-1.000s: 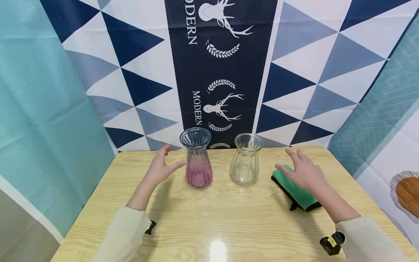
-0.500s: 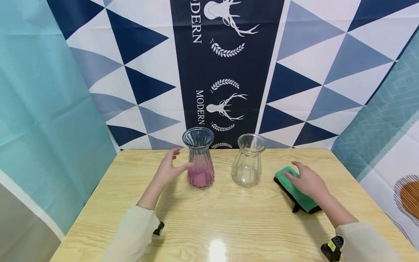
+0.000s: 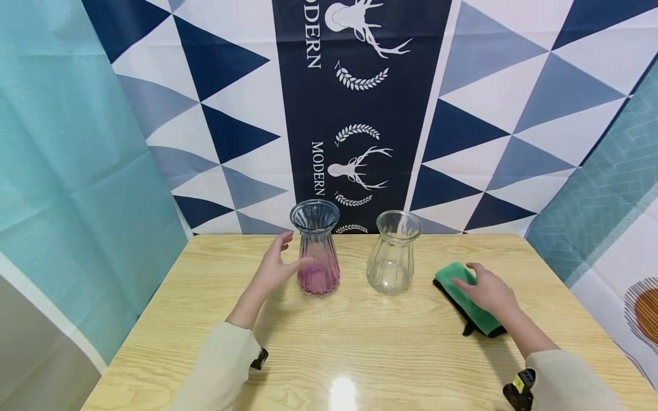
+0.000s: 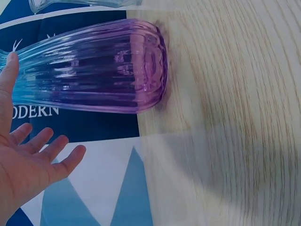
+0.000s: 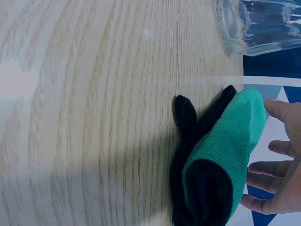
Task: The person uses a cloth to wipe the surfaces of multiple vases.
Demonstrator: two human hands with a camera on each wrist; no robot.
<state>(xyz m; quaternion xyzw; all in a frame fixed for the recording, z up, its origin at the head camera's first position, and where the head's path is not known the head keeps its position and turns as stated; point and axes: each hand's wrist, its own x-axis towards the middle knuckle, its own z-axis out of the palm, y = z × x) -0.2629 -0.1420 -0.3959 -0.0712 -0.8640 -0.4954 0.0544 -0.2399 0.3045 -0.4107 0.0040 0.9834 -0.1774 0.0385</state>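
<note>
A ribbed glass vase (image 3: 319,262), blue at the rim and pink-purple at the base, stands upright at the back of the table. My left hand (image 3: 275,267) is beside it on the left, thumb overlapping the vase in the head view and fingers spread. In the left wrist view the same hand (image 4: 33,162) shows an open palm with nothing in it. My right hand (image 3: 490,291) hovers over a folded green cloth (image 3: 457,274) with black edging. The right wrist view shows the right hand's fingers (image 5: 277,110) straight beside the cloth's far side, thumb tip near its end.
A clear glass vase (image 3: 392,265) stands between the purple vase and the cloth. The wooden table (image 3: 329,342) ends at a patterned curtain (image 3: 236,131) behind the vases. A teal curtain (image 3: 87,171) hangs on the left.
My left hand has moved right, closer to the purple vase. My right hand has come down toward the green cloth. The head view has shifted slightly.
</note>
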